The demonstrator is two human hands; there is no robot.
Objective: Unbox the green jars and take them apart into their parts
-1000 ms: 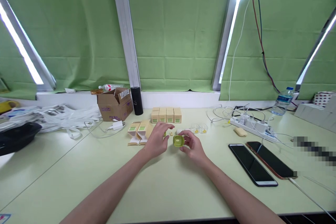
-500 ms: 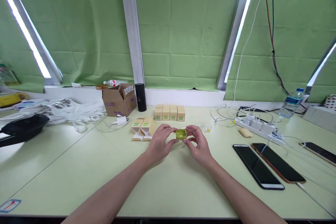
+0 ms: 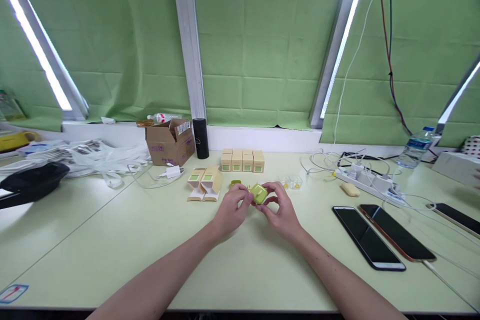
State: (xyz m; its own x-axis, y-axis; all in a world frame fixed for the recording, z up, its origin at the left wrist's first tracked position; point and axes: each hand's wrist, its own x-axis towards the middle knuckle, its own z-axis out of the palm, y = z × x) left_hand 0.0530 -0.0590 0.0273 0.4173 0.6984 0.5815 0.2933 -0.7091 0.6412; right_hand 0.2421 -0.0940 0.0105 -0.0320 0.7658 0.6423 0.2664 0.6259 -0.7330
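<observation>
Small green case (image 3: 258, 193), one: above the desk (image 3: 255, 270), pinched by left hand (image 3: 230, 212) and right hand (image 3: 282, 211). Beyond: opened cartons (image 3: 210, 180), two, leftward; closed boxes (image 3: 237, 161), four; clear containers (image 3: 295, 182), rightward.

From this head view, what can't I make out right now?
Head view:
Small glossy green square piece: far side, turned away.
Second green piece: lower part, behind the bare left hand.
Yellow bits in clear plastic cups: shape, too small.
Rightmost black rectangular phone: end, cut by the picture's edge.
</observation>
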